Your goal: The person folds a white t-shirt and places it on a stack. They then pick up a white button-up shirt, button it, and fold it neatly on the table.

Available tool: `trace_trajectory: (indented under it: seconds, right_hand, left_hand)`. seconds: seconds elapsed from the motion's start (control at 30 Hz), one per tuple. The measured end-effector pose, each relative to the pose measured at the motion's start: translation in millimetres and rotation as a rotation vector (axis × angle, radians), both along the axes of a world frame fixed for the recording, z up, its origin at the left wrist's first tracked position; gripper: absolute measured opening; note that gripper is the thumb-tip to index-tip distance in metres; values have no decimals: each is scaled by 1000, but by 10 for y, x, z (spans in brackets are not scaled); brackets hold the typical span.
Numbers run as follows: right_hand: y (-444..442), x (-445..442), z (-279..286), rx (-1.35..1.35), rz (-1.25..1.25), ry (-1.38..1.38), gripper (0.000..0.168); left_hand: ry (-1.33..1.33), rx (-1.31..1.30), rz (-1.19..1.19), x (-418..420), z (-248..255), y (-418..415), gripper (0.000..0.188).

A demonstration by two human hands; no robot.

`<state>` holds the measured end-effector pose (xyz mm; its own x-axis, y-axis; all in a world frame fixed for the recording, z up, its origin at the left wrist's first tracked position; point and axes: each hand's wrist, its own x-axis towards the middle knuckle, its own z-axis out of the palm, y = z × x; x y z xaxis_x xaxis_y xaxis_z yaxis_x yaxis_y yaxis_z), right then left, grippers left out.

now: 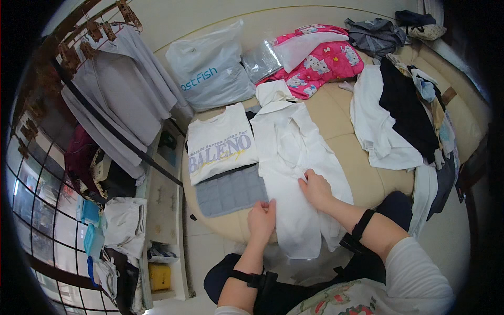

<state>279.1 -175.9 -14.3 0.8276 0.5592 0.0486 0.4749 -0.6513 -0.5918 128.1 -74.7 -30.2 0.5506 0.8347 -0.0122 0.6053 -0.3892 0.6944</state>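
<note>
A long-sleeved white garment [287,193], which looks like a hooded shirt or jacket, lies spread on a beige leather sofa [338,118]. Its lower end hangs over the front edge. My right hand [318,191] pinches fabric near the middle of the garment. At the garment's left edge is my left hand [262,221], thumb and fingertips close together; whether cloth is between them is hard to see. Left of the garment lies a folded white T-shirt [222,143] with printed lettering, partly over a grey quilted fabric piece [232,191].
Behind stand a white plastic bag [208,71] and a pink patterned quilt [315,63]. A heap of clothes [405,114] covers the sofa's right side. At left, grey shirts [122,82] hang from a clip rack above a cabinet [163,197]. A grey bag [374,35] sits at the back.
</note>
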Motion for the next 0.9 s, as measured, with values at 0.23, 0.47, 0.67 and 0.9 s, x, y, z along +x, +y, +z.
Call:
trace_trajectory:
  seconds: [0.23, 0.47, 0.67, 0.9]
  right_hand:
    - [25, 131, -78, -27, 60, -111, 26]
    - [-540, -106, 199, 68, 173, 77, 27]
    - [-1366, -443, -173, -222, 525, 344, 35]
    - [-1425, -608, -753, -121, 533, 444, 38]
  left_hand:
    - [16, -36, -106, -32, -91, -50, 41]
    - [94, -22, -122, -322, -32, -303, 38]
    - [-37, -321, -203, -788, -425, -578, 30]
    - [-115, -748, -181, -1011, -991, -724, 28]
